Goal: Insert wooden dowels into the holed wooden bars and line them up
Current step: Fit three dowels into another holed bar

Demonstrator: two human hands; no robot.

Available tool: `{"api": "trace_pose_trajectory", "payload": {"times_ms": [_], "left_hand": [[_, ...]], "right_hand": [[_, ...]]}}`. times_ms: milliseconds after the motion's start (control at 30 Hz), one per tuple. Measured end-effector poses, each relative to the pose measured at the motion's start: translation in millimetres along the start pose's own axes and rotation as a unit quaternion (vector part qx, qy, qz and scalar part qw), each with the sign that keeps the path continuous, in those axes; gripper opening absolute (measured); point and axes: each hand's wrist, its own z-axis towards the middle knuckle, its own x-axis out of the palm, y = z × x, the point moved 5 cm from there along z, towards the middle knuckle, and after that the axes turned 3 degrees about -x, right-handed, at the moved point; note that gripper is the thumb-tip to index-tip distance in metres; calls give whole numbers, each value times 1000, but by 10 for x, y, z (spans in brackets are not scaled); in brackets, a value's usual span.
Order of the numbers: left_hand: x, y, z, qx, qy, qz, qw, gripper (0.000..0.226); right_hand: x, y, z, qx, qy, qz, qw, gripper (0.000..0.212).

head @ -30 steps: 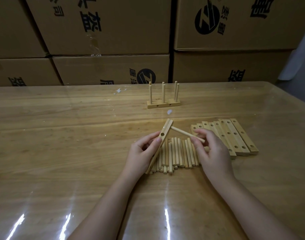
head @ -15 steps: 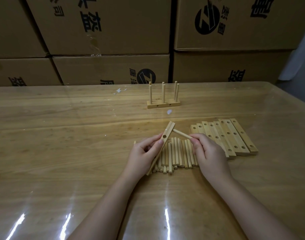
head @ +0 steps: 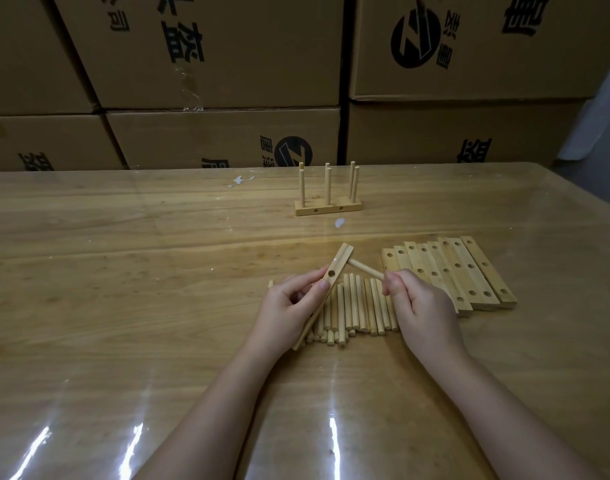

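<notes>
My left hand [head: 289, 308] grips a holed wooden bar [head: 334, 271], tilted up to the right above the dowel pile. My right hand [head: 419, 304] pinches a wooden dowel [head: 366, 269] whose far tip sits at the bar's upper hole. A pile of loose dowels [head: 357, 308] lies on the table between my hands. To the right, several holed bars [head: 456, 271] lie side by side. Farther back, finished bars [head: 328, 207] stand with upright dowels in them.
The wooden table [head: 123, 289] has a glossy cover with light glare near the front edge. Stacked cardboard boxes [head: 227, 64] form a wall along the far edge. A small white scrap [head: 340, 222] lies in front of the finished bars.
The dowel has slid deeper into the bar's hole, so less of it shows. My right hand has moved left toward the bar. The left hand has barely shifted.
</notes>
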Motion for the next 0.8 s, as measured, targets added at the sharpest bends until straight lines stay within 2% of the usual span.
{"api": "trace_pose_trajectory", "payload": {"times_ms": [333, 433, 533, 567, 633, 700, 800], "left_hand": [[19, -2, -4, -3, 4, -12, 1000, 26], [-4, 9, 19, -3, -8, -29, 1000, 19], [-90, 22, 44, -27, -52, -67, 996, 17], [-123, 35, 52, -34, -74, -83, 993, 17], [-162, 54, 60, -50, -104, -125, 985, 16], [-164, 53, 60, -58, -110, -157, 980, 18], [-156, 50, 65, -55, -111, -159, 979, 16]], "right_hand": [[9, 2, 3, 1, 2, 37, 999, 30], [-33, -19, 24, 31, -17, 75, 997, 48], [-64, -73, 15, 44, -28, 120, 991, 62], [-35, -77, 13, 44, -2, 117, 992, 61], [95, -57, -4, 34, 101, 73, 992, 58], [235, -52, -55, -6, 211, -42, 977, 67], [308, -72, -86, -62, 275, -146, 948, 85]]}}
